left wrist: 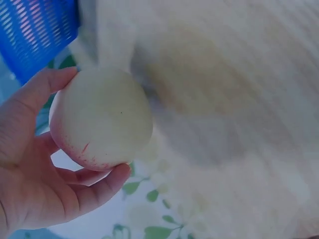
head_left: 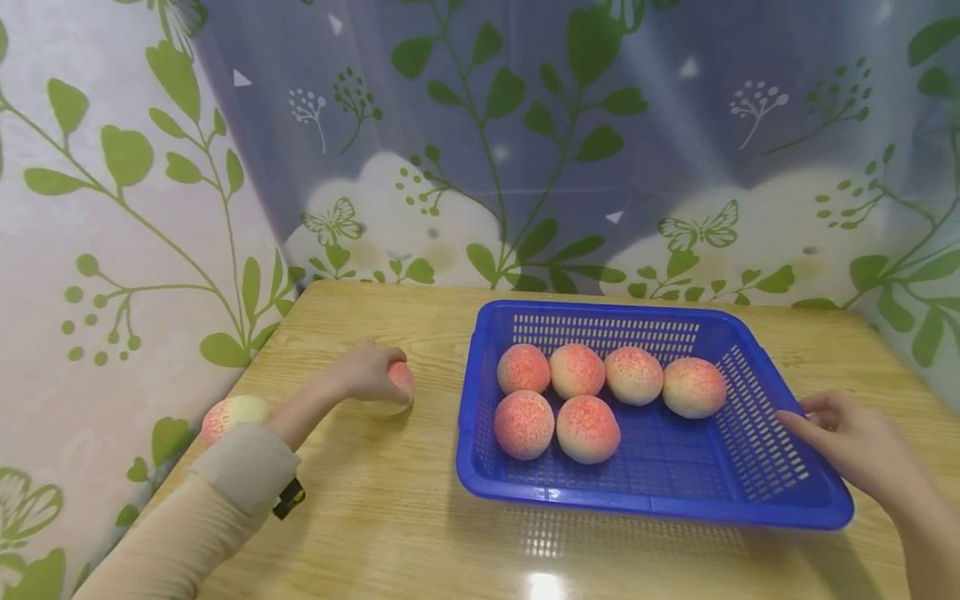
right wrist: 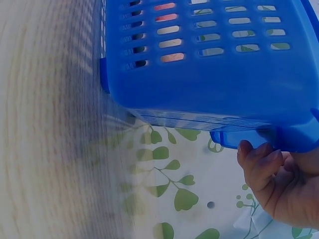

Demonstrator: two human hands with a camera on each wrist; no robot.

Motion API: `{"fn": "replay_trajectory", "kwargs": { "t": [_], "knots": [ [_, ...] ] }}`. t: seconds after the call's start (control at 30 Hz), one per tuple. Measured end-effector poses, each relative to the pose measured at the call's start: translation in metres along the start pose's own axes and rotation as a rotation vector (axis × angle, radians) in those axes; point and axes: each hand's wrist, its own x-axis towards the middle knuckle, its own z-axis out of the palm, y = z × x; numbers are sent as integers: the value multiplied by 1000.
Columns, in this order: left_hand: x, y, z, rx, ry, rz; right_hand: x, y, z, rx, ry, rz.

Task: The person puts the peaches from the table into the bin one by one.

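Note:
My left hand (head_left: 369, 372) grips a pink and cream peach (head_left: 402, 380) to the left of the basket. In the left wrist view the thumb and fingers curl round this peach (left wrist: 104, 119), whose pale side shows. Whether it touches the table cannot be told. The right hand (head_left: 858, 442) holds the right rim of a blue plastic basket (head_left: 645, 506), thumb on top. From the right wrist view, its fingers (right wrist: 264, 162) curl at the rim of the basket (right wrist: 214, 84). Several peaches (head_left: 588, 429) lie inside, a row at the back and two in front.
Another peach (head_left: 234, 414) sits at the left, partly hidden behind the left forearm. Under everything is a wooden table (head_left: 360, 517). Patterned cloth (head_left: 420, 183) with leaves and butterflies hangs behind and along the left side. A small black item (head_left: 288, 498) is at the left cuff.

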Motion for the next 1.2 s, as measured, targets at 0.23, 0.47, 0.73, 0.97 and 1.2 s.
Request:
{"fn": "replay_trajectory", "kwargs": {
  "t": [0.23, 0.47, 0.73, 0.97, 1.2],
  "knots": [
    [1, 9, -35, -72, 115, 41, 0, 2, 1, -9, 15, -12],
    [6, 40, -77, -60, 145, 81, 1, 2, 3, 12, 22, -42],
    [16, 109, -104, -45, 130, 206, 1, 1, 5, 27, 37, -46],
    [23, 176, -102, 5, 62, 395, -1, 2, 4, 43, 34, -50],
    [36, 224, -85, 130, -20, 524, -1, 4, 3, 41, 37, -53]
  ]
}}
